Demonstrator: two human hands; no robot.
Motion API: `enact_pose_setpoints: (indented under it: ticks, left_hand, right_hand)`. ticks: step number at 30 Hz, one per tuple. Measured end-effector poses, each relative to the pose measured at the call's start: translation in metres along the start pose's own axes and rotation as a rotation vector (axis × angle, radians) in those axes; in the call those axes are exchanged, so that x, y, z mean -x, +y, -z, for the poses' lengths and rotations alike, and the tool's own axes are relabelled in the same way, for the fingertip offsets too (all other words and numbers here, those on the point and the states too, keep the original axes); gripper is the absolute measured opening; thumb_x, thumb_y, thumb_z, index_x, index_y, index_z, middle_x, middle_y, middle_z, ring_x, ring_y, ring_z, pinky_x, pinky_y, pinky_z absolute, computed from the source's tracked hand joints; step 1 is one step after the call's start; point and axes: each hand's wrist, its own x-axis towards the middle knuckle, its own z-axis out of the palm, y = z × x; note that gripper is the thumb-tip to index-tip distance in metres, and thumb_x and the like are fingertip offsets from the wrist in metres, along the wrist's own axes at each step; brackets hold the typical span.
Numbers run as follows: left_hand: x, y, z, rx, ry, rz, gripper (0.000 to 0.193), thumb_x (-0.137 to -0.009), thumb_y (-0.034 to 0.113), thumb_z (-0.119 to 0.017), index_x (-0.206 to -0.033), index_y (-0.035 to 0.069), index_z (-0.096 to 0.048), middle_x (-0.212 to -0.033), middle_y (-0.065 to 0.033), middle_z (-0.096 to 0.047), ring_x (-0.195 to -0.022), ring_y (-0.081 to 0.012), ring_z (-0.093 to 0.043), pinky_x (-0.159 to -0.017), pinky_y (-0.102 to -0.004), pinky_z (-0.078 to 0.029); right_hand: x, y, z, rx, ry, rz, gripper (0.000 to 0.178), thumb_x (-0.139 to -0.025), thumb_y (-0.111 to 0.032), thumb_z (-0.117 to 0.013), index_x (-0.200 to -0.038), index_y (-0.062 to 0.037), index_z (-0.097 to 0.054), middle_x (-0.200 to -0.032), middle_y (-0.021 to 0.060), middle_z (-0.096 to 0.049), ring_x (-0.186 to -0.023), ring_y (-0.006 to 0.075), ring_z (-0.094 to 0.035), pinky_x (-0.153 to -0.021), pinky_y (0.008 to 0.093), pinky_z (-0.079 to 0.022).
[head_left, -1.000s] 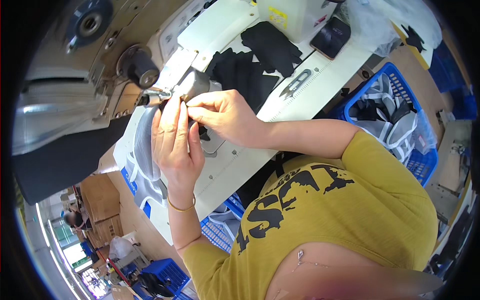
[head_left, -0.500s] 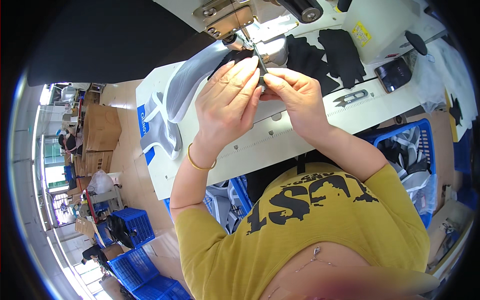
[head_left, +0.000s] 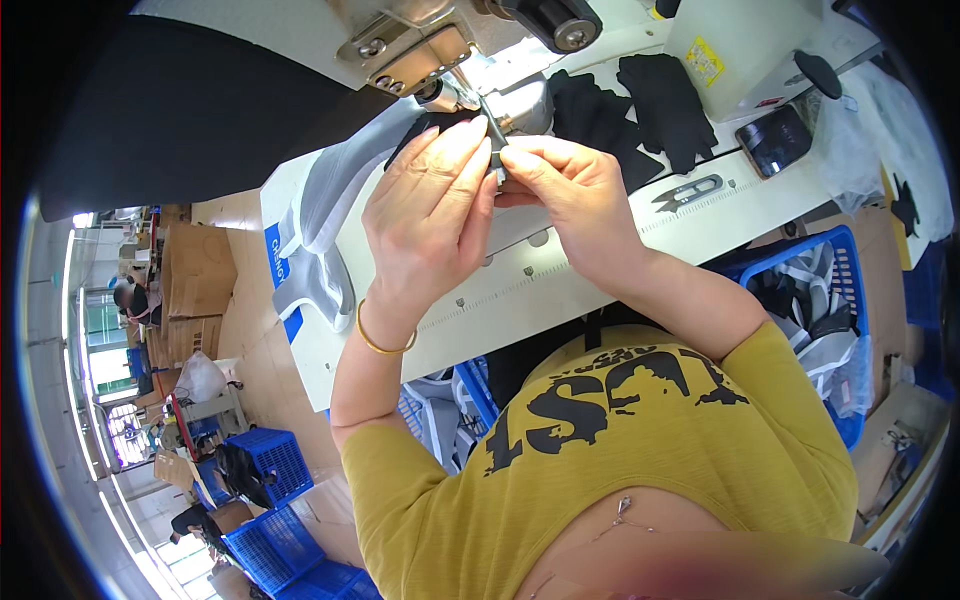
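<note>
Under the head of a sewing machine (head_left: 425, 60), both my hands meet at a narrow dark fabric piece (head_left: 495, 130). My left hand (head_left: 425, 210) has its fingers close together and bent over the piece, their tips near the presser foot. Thumb and forefinger of my right hand (head_left: 580, 205) pinch its near end. How much of the piece lies beneath my left fingers is hidden. Left of my left hand, a grey fabric part with white edging (head_left: 345, 180) trails over the table.
Black fabric pieces (head_left: 665, 110) lie behind my right hand. Thread snips (head_left: 688, 193) and a phone (head_left: 775, 142) rest on the white table (head_left: 450, 340) to the right. Blue baskets (head_left: 848, 275) of grey and black parts stand below the table edge; cardboard boxes (head_left: 200, 270) are at far left.
The whole view has shifted slightly, so the machine and table sit further left. Both hands keep their hold by the needle, with little visible movement against the machine.
</note>
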Motion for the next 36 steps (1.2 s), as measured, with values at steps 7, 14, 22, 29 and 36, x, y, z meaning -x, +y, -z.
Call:
enact_pose_setpoints:
  ticks: [7, 14, 22, 29, 36]
  left_hand:
    - [-0.006, -0.005, -0.002, -0.042, 0.025, 0.0, 0.017, -0.08, 0.004, -0.071, -0.096, 0.0, -0.072, -0.1, -0.0104, -0.071, -0.094, -0.0253, -0.069, -0.095, -0.0403, -0.053]
    - [-0.003, -0.014, -0.005, -0.065, 0.04, 0.009, 0.02, -0.076, 0.003, -0.073, -0.096, 0.001, -0.071, -0.097, -0.0082, -0.068, -0.093, -0.027, -0.064, -0.088, -0.0395, -0.05]
    - [-0.01, -0.01, -0.007, -0.201, 0.089, -0.104, 0.027, -0.068, 0.003, -0.071, -0.095, 0.004, -0.071, -0.096, -0.0047, -0.065, -0.092, -0.0231, -0.063, -0.084, -0.0377, -0.05]
    - [-0.011, -0.016, -0.014, -0.255, 0.111, -0.188, 0.035, -0.06, 0.006, -0.068, -0.094, 0.005, -0.071, -0.094, -0.0022, -0.064, -0.087, -0.0202, -0.063, -0.082, -0.0355, -0.051]
    - [-0.021, -0.015, -0.005, -0.295, 0.019, -0.264, 0.031, -0.059, 0.008, -0.069, -0.091, 0.005, -0.07, -0.088, -0.0018, -0.064, -0.082, -0.019, -0.064, -0.079, -0.0326, -0.052]
  right_hand:
    - [-0.009, 0.0, -0.006, -0.038, 0.038, -0.019, 0.022, -0.099, -0.013, -0.059, -0.107, 0.0049, -0.069, -0.093, 0.0057, -0.071, -0.084, 0.0086, -0.066, -0.078, 0.0246, -0.057]
    - [-0.009, 0.003, -0.007, -0.031, 0.032, 0.001, 0.019, -0.097, -0.01, -0.06, -0.106, 0.0036, -0.07, -0.092, 0.0039, -0.071, -0.082, 0.0057, -0.065, -0.075, 0.0219, -0.056]
    - [-0.011, 0.003, -0.004, 0.18, 0.043, 0.037, 0.016, -0.096, -0.008, -0.058, -0.097, 0.0037, -0.07, -0.085, 0.0008, -0.07, -0.079, 0.0039, -0.063, -0.071, 0.0211, -0.054]
    - [-0.013, 0.012, -0.001, 0.223, 0.017, 0.1, 0.015, -0.095, -0.008, -0.059, -0.091, 0.0047, -0.067, -0.079, 0.0018, -0.068, -0.069, 0.0047, -0.057, -0.062, 0.0217, -0.048]
    - [-0.013, 0.012, 0.001, 0.235, -0.005, 0.141, 0.016, -0.096, -0.008, -0.058, -0.098, 0.0046, -0.069, -0.082, 0.0029, -0.069, -0.073, 0.0055, -0.061, -0.067, 0.0215, -0.051]
